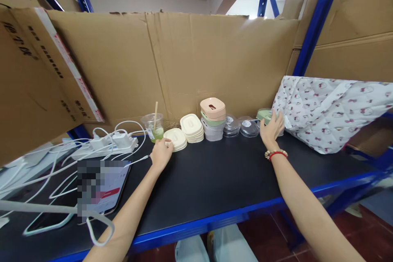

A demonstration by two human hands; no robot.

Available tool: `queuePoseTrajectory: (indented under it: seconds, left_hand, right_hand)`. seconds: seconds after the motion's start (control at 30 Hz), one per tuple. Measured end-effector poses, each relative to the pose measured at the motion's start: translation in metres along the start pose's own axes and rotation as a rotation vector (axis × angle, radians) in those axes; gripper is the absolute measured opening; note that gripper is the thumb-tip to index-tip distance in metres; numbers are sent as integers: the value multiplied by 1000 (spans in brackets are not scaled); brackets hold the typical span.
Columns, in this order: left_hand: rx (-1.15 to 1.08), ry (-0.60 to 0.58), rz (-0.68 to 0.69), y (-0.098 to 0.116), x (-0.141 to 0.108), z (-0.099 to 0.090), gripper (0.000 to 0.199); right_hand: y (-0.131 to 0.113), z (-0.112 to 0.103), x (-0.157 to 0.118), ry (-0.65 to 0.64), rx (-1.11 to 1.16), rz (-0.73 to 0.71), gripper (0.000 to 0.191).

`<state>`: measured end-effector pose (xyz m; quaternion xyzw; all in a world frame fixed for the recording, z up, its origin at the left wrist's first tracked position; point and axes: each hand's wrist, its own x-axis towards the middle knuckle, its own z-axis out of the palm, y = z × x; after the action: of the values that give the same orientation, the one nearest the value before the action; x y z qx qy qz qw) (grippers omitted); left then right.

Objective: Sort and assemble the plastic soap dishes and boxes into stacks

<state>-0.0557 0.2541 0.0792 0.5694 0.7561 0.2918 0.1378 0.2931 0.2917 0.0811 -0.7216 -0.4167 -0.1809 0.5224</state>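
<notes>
My left hand [161, 154] touches the near left side of a short stack of cream lids [175, 138], its fingers curled at the edge. A taller cream stack [192, 127] stands just right of it. Farther right, a pink lid-like piece [212, 107] tops a pile with a green piece [211, 121] and translucent containers [213, 132] below. Clear round containers [248, 126] sit between that pile and my right hand [272, 129]. That hand, fingers spread, is at a green-topped container [264, 114] and partly hides it.
A cup with green drink and a straw [157, 133] stands behind my left hand. White cables, a power strip [106, 149] and a tablet [110, 186] lie left. Cardboard [184, 57] backs the black table [215, 184]; a patterned cloth [325, 110] hangs at the right.
</notes>
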Motion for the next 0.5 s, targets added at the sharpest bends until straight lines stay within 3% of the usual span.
queuePoseTrajectory:
  seconds: [0.17, 0.3, 0.4, 0.5]
  left_hand:
    - [-168, 41, -161, -5, 9, -2, 57]
    - [-246, 26, -158, -12, 15, -5, 21]
    - [-333, 52, -148, -13, 15, -9, 5]
    - [-436, 139, -143, -10, 12, -17, 8]
  right_hand:
    - [-52, 5, -24, -37, 144, -443, 43]
    - [-98, 3, -46, -144, 177, -696, 37]
    - [-123, 6, -53, -187, 167, -773, 36]
    - [-134, 17, -50, -235, 142, -707, 40]
